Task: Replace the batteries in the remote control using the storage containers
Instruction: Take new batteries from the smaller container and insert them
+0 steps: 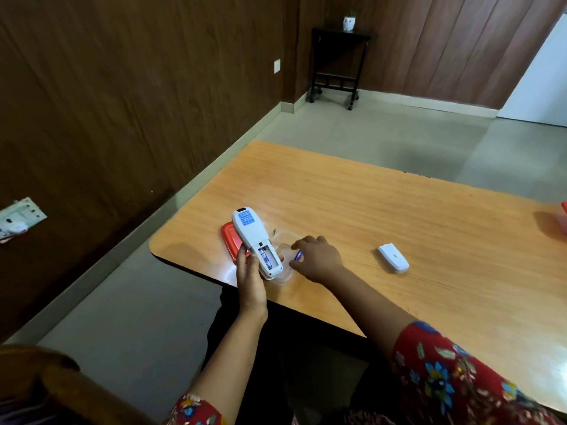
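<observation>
My left hand [250, 279] holds a white remote control [253, 234] back side up, its battery bay open with one blue battery [264, 257] seated inside. Under and behind the remote lies a clear plastic container [283, 240] on the wooden table [399, 216]. My right hand [317, 259] is over that container, fingers pinched on a second blue battery [297, 255]. The white battery cover [393, 258] lies on the table to the right of my right hand. A red lid [228, 240] rests flat beside the container, partly hidden by the remote.
Another red-lidded container [563, 219] shows at the table's far right edge. The table's near left corner ends close to my left hand. A wooden chair back [61, 384] is at the lower left, and a black side stand [336, 62] is by the far wall.
</observation>
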